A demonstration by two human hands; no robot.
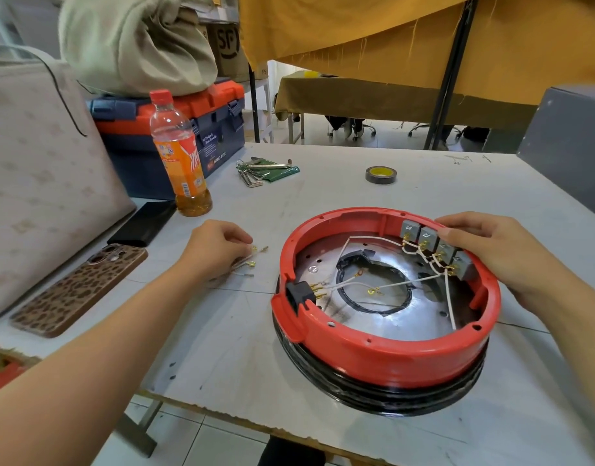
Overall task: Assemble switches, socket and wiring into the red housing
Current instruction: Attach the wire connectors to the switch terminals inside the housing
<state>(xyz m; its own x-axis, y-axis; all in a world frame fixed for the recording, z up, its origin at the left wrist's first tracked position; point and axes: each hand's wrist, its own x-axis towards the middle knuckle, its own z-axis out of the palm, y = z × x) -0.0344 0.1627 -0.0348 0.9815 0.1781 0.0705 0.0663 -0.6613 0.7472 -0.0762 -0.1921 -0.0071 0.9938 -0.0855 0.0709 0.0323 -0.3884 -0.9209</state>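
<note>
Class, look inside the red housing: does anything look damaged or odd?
Yes. The metal plate inside the red housing shows dark, scorch-like smudges near the black socket, and several white wires end loose with bare gold terminals.

Round red housing lies open-side up, grey switches and black socket wired inside.

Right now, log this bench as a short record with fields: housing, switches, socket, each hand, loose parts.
housing: red housing on the table, open side up
switches: four grey switches along its far right wall, wired
socket: black socket in its left wall
left hand: pinches loose wires on the table
right hand: rests on the rim by the switches
</note>
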